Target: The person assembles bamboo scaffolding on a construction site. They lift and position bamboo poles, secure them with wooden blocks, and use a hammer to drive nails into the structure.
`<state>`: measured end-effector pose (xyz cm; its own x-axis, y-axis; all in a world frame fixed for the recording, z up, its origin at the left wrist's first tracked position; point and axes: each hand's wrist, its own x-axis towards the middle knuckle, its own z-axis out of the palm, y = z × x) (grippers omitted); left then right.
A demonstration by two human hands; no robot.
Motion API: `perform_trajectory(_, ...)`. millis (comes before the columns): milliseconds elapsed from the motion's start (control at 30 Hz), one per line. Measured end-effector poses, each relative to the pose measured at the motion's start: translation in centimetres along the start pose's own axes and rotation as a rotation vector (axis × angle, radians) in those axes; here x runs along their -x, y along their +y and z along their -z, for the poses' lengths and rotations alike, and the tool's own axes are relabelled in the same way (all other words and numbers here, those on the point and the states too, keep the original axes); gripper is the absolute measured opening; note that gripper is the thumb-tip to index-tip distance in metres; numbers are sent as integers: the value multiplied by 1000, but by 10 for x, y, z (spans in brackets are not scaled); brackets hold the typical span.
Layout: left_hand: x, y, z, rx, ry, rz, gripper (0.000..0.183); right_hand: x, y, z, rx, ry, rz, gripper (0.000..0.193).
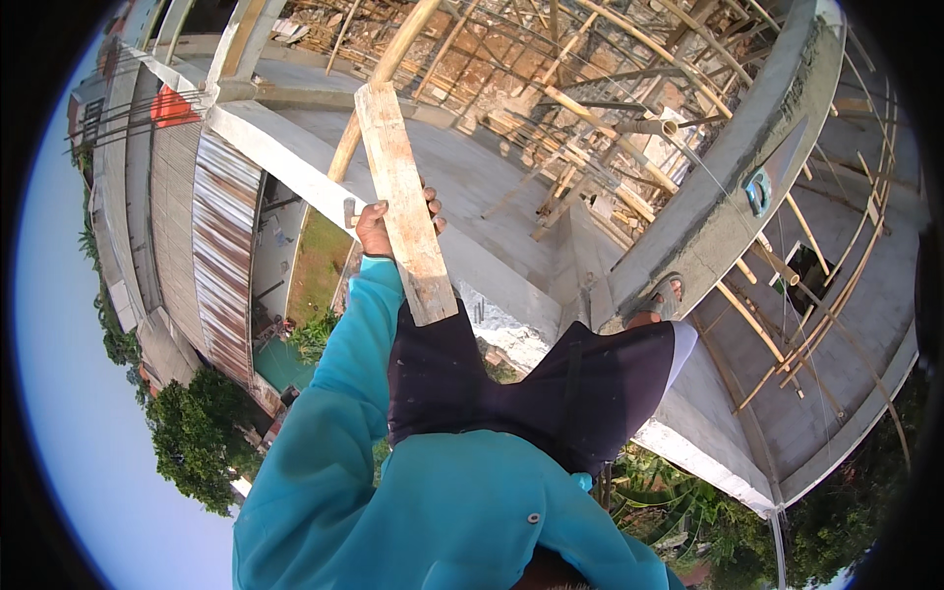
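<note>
My left hand (376, 228) is closed round a short wooden board (398, 187), with the thumb side on its left edge and fingertips showing past its right edge. The board is pale and worn, smeared with grey at its lower end, and is held up in front of my left knee. To the right, a trowel (777, 172) with a blue handle and flat metal blade lies on a grey concrete beam (708, 197). My right hand does not show; only the teal sleeve of that arm is at the lower edge.
My sandalled foot (669, 292) rests on the beam by my right knee. Bamboo poles (610, 123) criss-cross over rubble below. A concrete slab (472, 187) lies ahead. Rusty roofing (224, 246), a grassy strip (320, 261) and trees (202, 438) are far below on the left.
</note>
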<state>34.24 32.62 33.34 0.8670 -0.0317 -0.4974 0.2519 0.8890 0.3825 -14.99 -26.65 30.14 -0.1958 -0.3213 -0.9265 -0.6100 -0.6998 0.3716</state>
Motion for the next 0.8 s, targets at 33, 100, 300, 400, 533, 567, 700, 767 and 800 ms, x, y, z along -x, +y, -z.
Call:
perform_trajectory(33,0,4,17,8,-11,2,82,4,-6,3,-28,8,-3,27)
perform_trajectory(100,-5,16,50,119,-76,74,90,9,-19,9,-57,31,-24,27)
perform_trajectory(300,-23,63,105,178,87,-4,82,-12,-64,28,-120,54,-33,27)
perform_trajectory(400,-48,90,166,213,21,-32,82,-28,-80,47,-132,49,-55,27)
perform_trajectory(533,-69,105,238,376,221,-55,77,-37,-69,92,-124,27,-145,27)
perform_trajectory(567,-64,105,251,368,179,-49,77,-37,-63,113,-118,7,-189,27)
perform_trajectory(700,-51,121,289,236,80,-106,68,-32,-41,266,-116,98,-375,27)
perform_trajectory(767,-45,124,297,105,131,-176,65,-46,-73,357,-108,553,-187,19)
perform_trajectory(800,-49,129,294,41,88,-194,53,-61,-109,399,-64,832,-30,18)
